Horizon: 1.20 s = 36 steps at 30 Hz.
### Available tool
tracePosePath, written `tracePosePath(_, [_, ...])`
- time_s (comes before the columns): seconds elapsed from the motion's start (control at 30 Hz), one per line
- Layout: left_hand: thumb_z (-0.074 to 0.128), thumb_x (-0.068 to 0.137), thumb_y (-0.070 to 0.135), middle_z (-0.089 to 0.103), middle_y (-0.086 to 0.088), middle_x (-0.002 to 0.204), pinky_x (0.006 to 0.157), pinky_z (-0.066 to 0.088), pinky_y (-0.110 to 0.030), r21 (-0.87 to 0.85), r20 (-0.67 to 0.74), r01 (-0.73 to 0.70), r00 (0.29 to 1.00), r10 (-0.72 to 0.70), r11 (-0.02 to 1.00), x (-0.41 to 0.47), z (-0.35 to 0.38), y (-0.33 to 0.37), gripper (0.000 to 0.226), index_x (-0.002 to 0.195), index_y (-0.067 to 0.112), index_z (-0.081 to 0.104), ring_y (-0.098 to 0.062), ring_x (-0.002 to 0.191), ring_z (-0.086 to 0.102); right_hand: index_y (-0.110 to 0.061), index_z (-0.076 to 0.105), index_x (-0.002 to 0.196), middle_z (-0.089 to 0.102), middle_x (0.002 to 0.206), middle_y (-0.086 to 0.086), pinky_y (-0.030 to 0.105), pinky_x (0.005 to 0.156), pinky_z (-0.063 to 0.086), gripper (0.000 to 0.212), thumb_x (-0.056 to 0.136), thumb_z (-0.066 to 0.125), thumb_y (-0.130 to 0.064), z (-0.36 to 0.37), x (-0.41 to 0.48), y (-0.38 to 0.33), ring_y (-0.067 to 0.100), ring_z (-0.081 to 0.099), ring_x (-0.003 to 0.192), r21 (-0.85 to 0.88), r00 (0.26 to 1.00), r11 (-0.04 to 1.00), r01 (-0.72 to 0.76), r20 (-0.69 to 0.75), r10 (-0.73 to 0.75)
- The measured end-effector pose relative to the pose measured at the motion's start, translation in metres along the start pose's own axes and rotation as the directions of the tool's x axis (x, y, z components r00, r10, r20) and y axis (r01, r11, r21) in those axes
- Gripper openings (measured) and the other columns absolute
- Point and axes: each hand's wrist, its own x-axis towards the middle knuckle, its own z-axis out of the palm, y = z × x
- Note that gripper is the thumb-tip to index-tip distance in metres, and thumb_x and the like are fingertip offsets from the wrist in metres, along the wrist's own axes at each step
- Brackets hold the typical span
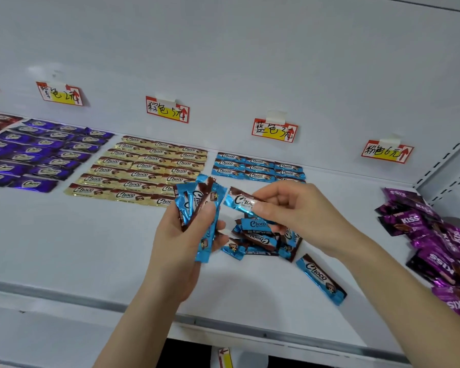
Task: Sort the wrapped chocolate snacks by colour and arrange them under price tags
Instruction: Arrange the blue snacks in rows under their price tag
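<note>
This is a shop display: a white metal shelf [64,248] with a slotted upright [446,160] at the far right. Red-and-yellow handwritten price tags [274,130] are taped in a line along the back panel [223,62]. Below them wrapped snacks lie in flat rows grouped by colour: purple bars [37,152] at the left, gold bars [144,168] in the middle, blue bars [258,167] to their right.
</note>
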Motion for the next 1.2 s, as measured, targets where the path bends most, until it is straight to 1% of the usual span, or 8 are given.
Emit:
tracePosePath(0.13, [0.067, 0.072, 0.018, 0.073, 0.004, 0.082, 0.054, 0.053, -0.02, 0.024, -0.004, -0.062, 0.998, 0.062, 0.998, 0.003, 0.001, 0.003, 0.031, 0.102, 0.017, 0.059, -0.013, 0.076, 0.071, -0.03, 0.064, 0.085, 0.07, 0.072, -0.011, 0.014, 0.049, 0.048, 0.01, 0.079, 0.068, -0.023, 0.009, 0.008, -0.005, 0.003, 0.06, 0.054, -0.025, 1.0, 1.0, -0.012, 0.023, 0.012])
tracePosePath(0.2, [0.066, 0.077, 0.007, 0.073, 0.003, 0.079, 0.052, 0.052, -0.019, 0.026, -0.051, -0.062, 0.997, 0.063, 0.998, 0.007, -0.001, 0.001, 0.026, 0.101, 0.016, 0.059, -0.012, 0.072, 0.071, -0.036, 0.063, 0.088, 0.069, 0.076, -0.014, 0.015, 0.058, 0.052, 0.017, 0.077, 0.07, -0.024, 0.012, 0.01, -0.006, 0.0, 0.063, 0.066, -0.061, 0.999, 0.998, 0.02, 0.042, -0.018])
tracePosePath(0.33, [0.066, 0.08, 0.002, 0.073, 0.0, 0.079, 0.05, 0.052, -0.02, 0.022, -0.109, -0.056, 0.992, 0.058, 0.998, 0.012, -0.005, 0.0, 0.026, 0.101, 0.015, 0.059, -0.014, 0.071, 0.07, -0.034, 0.065, 0.105, 0.055, 0.088, -0.026, 0.009, 0.073, 0.045, 0.03, 0.076, 0.073, -0.031, 0.02, 0.011, -0.003, -0.009, 0.052, 0.088, -0.423, 0.962, 0.867, 0.265, 0.055, -0.267])
tracePosePath(0.57, [0.065, 0.081, 0.0, 0.072, 0.002, 0.082, 0.053, 0.053, -0.021, 0.047, -0.163, -0.115, 0.979, 0.121, 0.992, 0.019, -0.015, 0.002, 0.026, 0.099, 0.018, 0.058, -0.015, 0.073, 0.07, -0.01, 0.071, 0.1, 0.067, 0.094, 0.002, 0.023, 0.069, 0.053, 0.027, 0.076, 0.066, -0.023, 0.03, 0.025, -0.002, 0.009, 0.059, 0.082, -0.608, 0.874, 0.64, 0.47, 0.219, -0.433])
tracePosePath(0.8, [0.065, 0.081, 0.009, 0.072, 0.01, 0.082, 0.053, 0.054, -0.022, -0.011, -0.188, -0.084, 0.979, 0.081, 0.996, 0.021, -0.025, 0.005, 0.027, 0.098, 0.027, 0.057, -0.014, 0.077, 0.072, -0.011, 0.068, 0.108, 0.066, 0.108, 0.002, 0.012, 0.084, 0.034, 0.022, 0.089, 0.058, -0.013, 0.022, 0.084, 0.025, 0.014, 0.057, 0.101, -0.709, 0.955, 0.659, 0.252, 0.07, -0.29])
tracePosePath(0.93, [0.066, 0.078, 0.013, 0.071, 0.007, 0.081, 0.051, 0.052, -0.02, -0.03, -0.195, -0.049, 0.98, 0.042, 0.998, 0.02, -0.028, 0.006, 0.028, 0.099, 0.028, 0.057, -0.012, 0.074, 0.071, -0.013, 0.068, 0.109, 0.064, 0.114, 0.003, 0.027, 0.096, 0.039, 0.023, 0.092, 0.053, -0.014, 0.029, 0.095, 0.043, 0.019, 0.052, 0.109, -0.761, 0.973, 0.612, 0.213, 0.109, -0.204])
tracePosePath(1.03, [0.066, 0.077, 0.014, 0.07, 0.006, 0.08, 0.05, 0.052, -0.02, -0.033, -0.206, -0.029, 0.978, 0.022, 0.999, 0.021, -0.029, 0.006, 0.027, 0.101, 0.026, 0.058, -0.011, 0.071, 0.071, -0.018, 0.063, 0.117, 0.056, 0.123, 0.0, 0.022, 0.09, 0.032, 0.027, 0.093, 0.051, -0.022, 0.033, 0.089, 0.049, 0.017, 0.045, 0.115, -0.779, 0.966, 0.593, 0.203, 0.063, -0.249])
tracePosePath(1.2, [0.069, 0.069, 0.021, 0.068, 0.0, 0.085, 0.049, 0.05, -0.019, -0.056, -0.189, 0.023, 0.981, -0.033, 0.998, 0.022, -0.025, 0.006, 0.035, 0.103, 0.022, 0.06, -0.009, 0.066, 0.069, -0.021, 0.058, 0.124, 0.055, 0.122, 0.0, 0.03, 0.083, 0.042, 0.035, 0.095, 0.045, -0.035, 0.038, 0.086, 0.053, 0.017, 0.046, 0.11, -0.802, 0.979, 0.57, 0.178, 0.087, -0.183])
